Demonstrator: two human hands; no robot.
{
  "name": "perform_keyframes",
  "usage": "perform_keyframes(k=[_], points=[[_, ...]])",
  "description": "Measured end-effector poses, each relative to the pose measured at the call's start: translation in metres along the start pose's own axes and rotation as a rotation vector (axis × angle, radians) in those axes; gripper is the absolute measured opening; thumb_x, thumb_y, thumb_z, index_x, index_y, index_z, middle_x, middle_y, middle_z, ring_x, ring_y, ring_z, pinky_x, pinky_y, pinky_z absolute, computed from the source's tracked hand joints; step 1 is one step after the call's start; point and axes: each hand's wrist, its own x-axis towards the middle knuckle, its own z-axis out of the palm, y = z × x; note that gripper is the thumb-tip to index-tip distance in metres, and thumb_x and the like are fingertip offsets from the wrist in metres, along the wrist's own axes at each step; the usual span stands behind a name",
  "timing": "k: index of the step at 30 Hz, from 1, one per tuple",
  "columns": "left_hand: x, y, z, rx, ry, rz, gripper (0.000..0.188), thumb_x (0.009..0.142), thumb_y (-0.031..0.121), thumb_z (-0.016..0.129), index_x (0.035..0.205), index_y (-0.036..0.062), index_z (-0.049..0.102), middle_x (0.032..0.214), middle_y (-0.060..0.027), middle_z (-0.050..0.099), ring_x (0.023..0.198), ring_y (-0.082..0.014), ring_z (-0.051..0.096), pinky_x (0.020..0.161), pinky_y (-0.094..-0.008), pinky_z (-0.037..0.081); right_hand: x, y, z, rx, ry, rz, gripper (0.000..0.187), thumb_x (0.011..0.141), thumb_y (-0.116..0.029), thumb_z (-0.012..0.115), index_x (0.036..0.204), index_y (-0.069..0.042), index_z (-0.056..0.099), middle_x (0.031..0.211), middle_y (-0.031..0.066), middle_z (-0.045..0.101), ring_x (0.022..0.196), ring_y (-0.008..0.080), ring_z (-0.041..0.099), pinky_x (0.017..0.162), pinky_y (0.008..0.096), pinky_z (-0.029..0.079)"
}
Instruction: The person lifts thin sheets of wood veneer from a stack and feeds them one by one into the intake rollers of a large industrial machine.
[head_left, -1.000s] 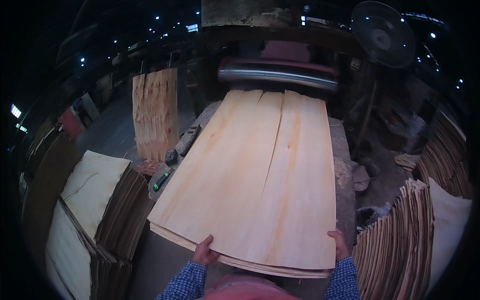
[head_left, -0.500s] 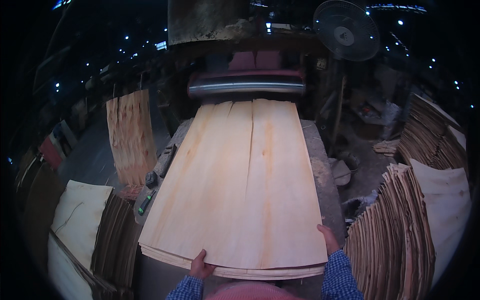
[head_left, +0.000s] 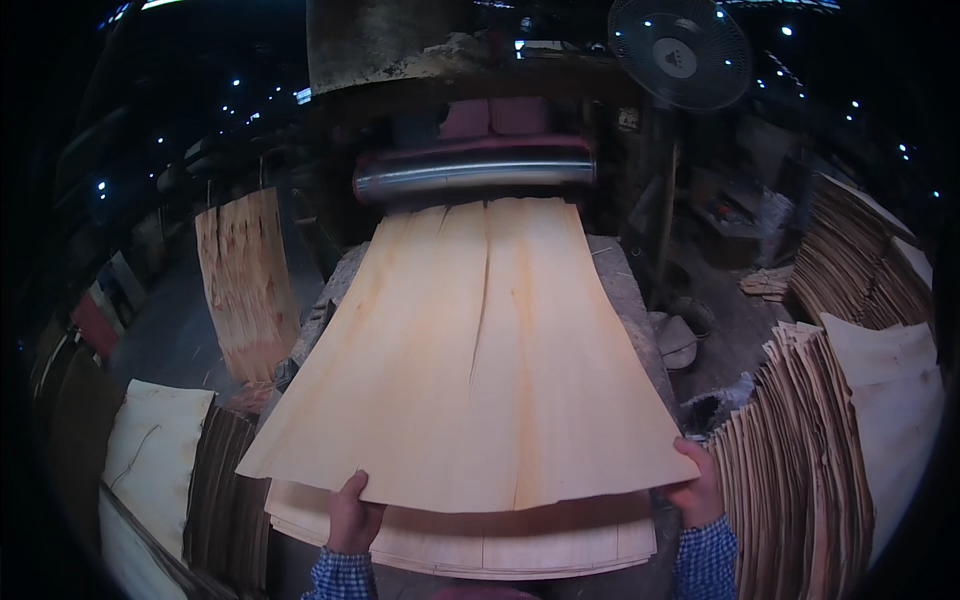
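The left hand (head_left: 352, 515) and the right hand (head_left: 698, 485) each pinch a near corner of a thin, pale, wide sheet of wood veneer (head_left: 480, 370), fingers (head_left: 350, 492) closed over its near edge with the thumbs on top. The sheet's far end lies at the long steel roller (head_left: 475, 175) of a dark machine, and its near end is lifted above a stack of similar pale veneer sheets (head_left: 470, 540) on the table.

To handle it well, both corners should probably be kept level and pulled evenly, since 1 long split runs down the middle of the sheet and uneven tension could tear it further. The veneer looks smooth, flexible and slightly bowed, with faint orange streaks along the grain.

Ribbed piles of brown veneer edges (head_left: 800, 440) stand at the right, more curled sheets (head_left: 160, 470) lie at the left, a rough, knotty sheet (head_left: 245, 280) leans upright, and a round black fan (head_left: 680, 50) sits above.
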Motion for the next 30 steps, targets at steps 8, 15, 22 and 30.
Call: perform_keyframes(k=[8,15,22,30], points=[[0.234,-0.062,0.026,-0.018,-0.007,0.036,0.035,0.097,0.014,0.05,0.129,-0.0006,0.047,0.122,-0.0118,0.059,0.111,-0.0278,0.061,0.095,-0.046,0.052,0.026,0.076,-0.017,-0.734,0.468,-0.328,0.046,0.098,-0.038,0.051,0.125,-0.001,0.054,0.119,0.0155,0.065,0.103,0.0302,0.065,0.089,0.0411,0.053],[0.363,-0.101,0.004,0.13,0.234,-0.21,0.023,0.096,0.026,0.058,0.108,0.0063,0.054,0.096,-0.0083,0.061,0.079,-0.0206,0.06,0.068,-0.0367,0.052,-0.046,0.162,-0.052,-2.015,0.627,-0.518,0.051,0.079,-0.015,0.067,0.123,0.009,0.053,0.13,0.0304,0.053,0.125,0.0455,0.046,0.108,0.0498,0.035],[0.269,-0.125,-0.031,0.218,-0.093,-0.348,0.015,0.095,0.025,0.06,0.101,0.0108,0.059,0.093,0.0026,0.06,0.085,-0.0096,0.058,0.072,-0.026,0.048,-0.047,0.126,-0.039,-2.027,0.786,-0.286,0.046,0.078,-0.018,0.071,0.116,0.004,0.059,0.116,0.025,0.061,0.109,0.0384,0.058,0.094,0.0444,0.046],[-0.006,-0.076,-0.081,0.072,0.039,-0.571,0.037,0.1,0.033,0.049,0.121,0.0036,0.057,0.124,-0.0151,0.062,0.11,-0.0273,0.062,0.095,-0.04,0.049,-0.022,0.043,-0.008,-0.827,0.302,0.039,0.033,0.084,-0.015,0.067,0.112,0.003,0.064,0.099,0.0096,0.069,0.087,0.0172,0.066,0.08,0.0302,0.052]])
